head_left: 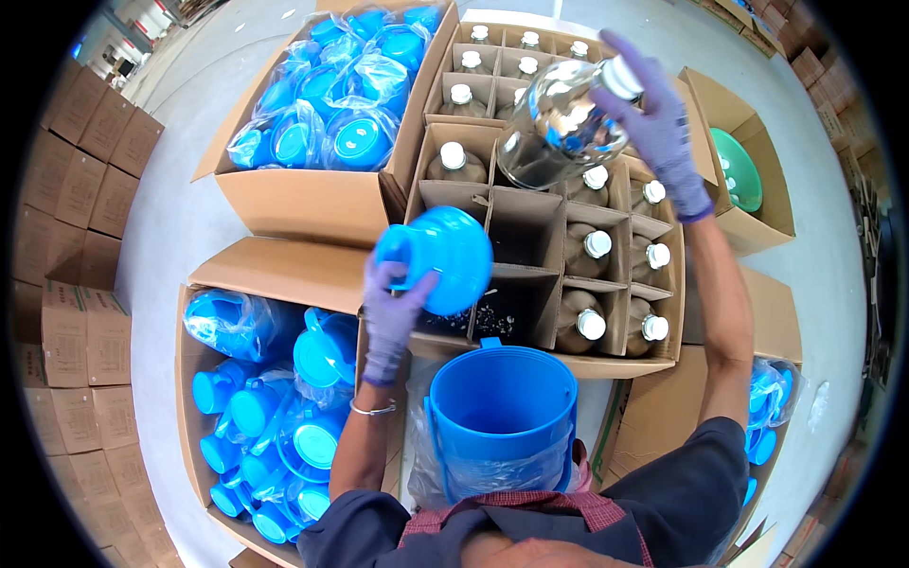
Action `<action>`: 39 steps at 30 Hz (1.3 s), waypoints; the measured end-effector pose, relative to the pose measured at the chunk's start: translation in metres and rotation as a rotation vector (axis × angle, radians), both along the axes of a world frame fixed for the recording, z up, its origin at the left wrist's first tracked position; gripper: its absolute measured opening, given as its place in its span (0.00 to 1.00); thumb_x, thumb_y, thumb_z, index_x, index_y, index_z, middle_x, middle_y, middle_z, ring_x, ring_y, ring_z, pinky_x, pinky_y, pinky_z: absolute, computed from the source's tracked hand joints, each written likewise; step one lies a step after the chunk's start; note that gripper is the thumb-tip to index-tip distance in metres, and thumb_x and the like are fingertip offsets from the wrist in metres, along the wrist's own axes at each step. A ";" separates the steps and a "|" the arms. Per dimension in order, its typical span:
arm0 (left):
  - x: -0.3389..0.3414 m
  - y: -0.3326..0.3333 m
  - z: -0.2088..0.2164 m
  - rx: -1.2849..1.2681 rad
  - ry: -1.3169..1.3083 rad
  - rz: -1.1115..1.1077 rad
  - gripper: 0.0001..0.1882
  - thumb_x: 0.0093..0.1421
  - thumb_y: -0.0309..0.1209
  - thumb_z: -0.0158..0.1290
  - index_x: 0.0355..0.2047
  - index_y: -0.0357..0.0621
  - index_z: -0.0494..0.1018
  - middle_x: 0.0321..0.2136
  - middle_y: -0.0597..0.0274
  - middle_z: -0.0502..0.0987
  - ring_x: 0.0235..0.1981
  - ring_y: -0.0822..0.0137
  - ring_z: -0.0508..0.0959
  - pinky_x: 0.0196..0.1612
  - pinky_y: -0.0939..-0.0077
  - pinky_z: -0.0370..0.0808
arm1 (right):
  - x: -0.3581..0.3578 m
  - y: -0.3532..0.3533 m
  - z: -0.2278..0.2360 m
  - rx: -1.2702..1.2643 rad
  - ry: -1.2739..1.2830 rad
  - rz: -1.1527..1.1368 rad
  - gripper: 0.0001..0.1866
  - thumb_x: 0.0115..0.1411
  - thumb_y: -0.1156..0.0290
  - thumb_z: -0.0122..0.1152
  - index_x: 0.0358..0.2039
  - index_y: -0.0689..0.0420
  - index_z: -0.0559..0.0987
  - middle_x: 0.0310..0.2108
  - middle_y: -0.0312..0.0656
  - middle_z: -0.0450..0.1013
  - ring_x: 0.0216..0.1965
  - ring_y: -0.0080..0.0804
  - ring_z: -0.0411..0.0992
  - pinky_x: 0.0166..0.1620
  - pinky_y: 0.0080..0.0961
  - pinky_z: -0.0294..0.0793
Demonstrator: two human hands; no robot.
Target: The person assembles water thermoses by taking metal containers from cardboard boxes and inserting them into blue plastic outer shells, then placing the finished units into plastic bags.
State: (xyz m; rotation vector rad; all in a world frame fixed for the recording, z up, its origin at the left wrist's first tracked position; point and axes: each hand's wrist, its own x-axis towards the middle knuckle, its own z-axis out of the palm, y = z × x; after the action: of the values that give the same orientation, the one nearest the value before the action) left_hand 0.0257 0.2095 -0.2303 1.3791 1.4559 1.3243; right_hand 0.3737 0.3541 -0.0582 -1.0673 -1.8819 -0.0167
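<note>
My right hand (pixel 658 137), in a purple glove, grips a silvery glass thermos liner (pixel 559 123) by its white-capped neck. The liner is tilted above the divided carton (pixel 620 364), its cap up to the right. My left hand (pixel 393 308), also gloved, has its fingers closed on a blue plastic thermos top (pixel 445 260), a round flared piece held over the carton's left cells. Close to my body stands an open blue thermos body (pixel 492 445), with clear film around its lower part. White-capped liners (pixel 582 322) stand in many cells; several near-left cells hold none.
At the far left, a carton (pixel 298 204) holds bagged blue pieces. Below it, another carton (pixel 194 454) is full of blue handled pieces. To the right, a carton contains a green basin (pixel 734 170) with small white items. Stacked cartons (pixel 76 331) line the left side.
</note>
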 end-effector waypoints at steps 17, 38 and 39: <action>-0.030 0.002 0.089 0.190 -0.354 0.136 0.28 0.62 0.38 0.57 0.58 0.39 0.65 0.52 0.57 0.70 0.51 0.67 0.71 0.55 0.70 0.69 | -0.065 -0.079 0.018 -0.157 0.058 0.242 0.46 0.53 0.58 0.73 0.68 0.54 0.59 0.64 0.44 0.64 0.62 0.35 0.65 0.64 0.35 0.64; 0.073 0.060 0.185 0.509 0.230 -0.282 0.49 0.45 0.39 0.71 0.63 0.38 0.57 0.54 0.47 0.68 0.55 0.54 0.71 0.55 0.59 0.72 | -0.087 -0.082 -0.056 -0.281 0.804 0.256 0.27 0.73 0.57 0.40 0.64 0.62 0.61 0.60 0.49 0.65 0.60 0.38 0.65 0.63 0.33 0.64; 0.075 0.058 0.184 0.488 0.201 -0.252 0.49 0.45 0.41 0.72 0.62 0.37 0.58 0.52 0.46 0.69 0.54 0.52 0.72 0.55 0.58 0.72 | -0.088 -0.082 -0.059 -0.277 0.761 0.211 0.28 0.73 0.55 0.37 0.64 0.62 0.62 0.59 0.49 0.66 0.59 0.37 0.67 0.63 0.32 0.64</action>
State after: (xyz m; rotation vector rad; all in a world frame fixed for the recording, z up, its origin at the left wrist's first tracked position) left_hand 0.1007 0.2679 -0.0461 1.9873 1.0665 1.4635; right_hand 0.2853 0.2723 -0.1170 -0.8725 -1.3001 0.6935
